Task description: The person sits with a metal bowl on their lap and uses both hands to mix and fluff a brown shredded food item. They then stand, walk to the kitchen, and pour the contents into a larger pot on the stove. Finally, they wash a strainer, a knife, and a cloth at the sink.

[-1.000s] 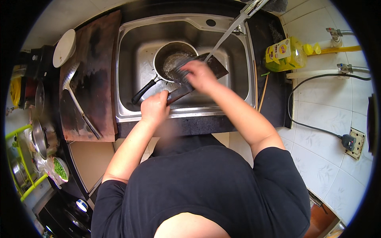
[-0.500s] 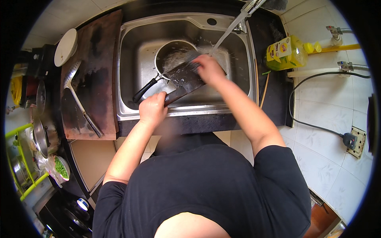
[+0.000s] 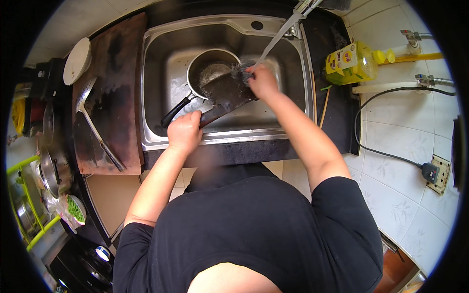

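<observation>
- Your left hand (image 3: 184, 133) is clamped on the handle end of a cleaver (image 3: 225, 94), lower centre of the sink (image 3: 155, 88).
- The blade lies flat, tilted up to the right, over the sink basin at frame centre-top.
- Your right hand (image 3: 261, 80) is closed on a scourer (image 3: 243, 71), pressed to the blade's far end.
- A pan (image 3: 207, 73) sits in the sink just behind the blade, handle pointing lower left.
- The tap (image 3: 288, 27) reaches in from the upper right.
- A yellow bottle (image 3: 349, 62) stands on the surface (image 3: 337, 127), right of the sink.
</observation>
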Demonstrator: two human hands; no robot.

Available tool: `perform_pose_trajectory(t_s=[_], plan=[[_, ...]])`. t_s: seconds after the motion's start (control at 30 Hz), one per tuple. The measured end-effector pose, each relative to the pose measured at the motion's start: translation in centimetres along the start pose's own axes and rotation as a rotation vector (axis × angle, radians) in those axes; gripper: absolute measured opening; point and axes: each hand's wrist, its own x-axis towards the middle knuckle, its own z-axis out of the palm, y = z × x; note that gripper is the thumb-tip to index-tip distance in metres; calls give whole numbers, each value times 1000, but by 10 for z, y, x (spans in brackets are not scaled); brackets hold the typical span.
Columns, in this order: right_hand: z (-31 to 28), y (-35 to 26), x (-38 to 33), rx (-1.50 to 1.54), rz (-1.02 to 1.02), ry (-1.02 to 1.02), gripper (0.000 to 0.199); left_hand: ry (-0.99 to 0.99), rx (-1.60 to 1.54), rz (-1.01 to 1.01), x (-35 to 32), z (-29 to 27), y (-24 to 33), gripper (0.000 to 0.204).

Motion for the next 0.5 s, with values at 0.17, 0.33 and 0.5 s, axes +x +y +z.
perform_pose_trajectory(t_s=[0.17, 0.33, 0.5], plan=[[20, -63, -20, 242, -336, -163, 25, -53, -39, -26, 5, -4, 5, 37], [-19, 9, 0, -107, 30, -5, 28, -1, 6, 13, 0, -6, 0, 35], [20, -36, -13, 130, -367, -27, 32, 6, 27, 39, 8, -3, -1, 37]])
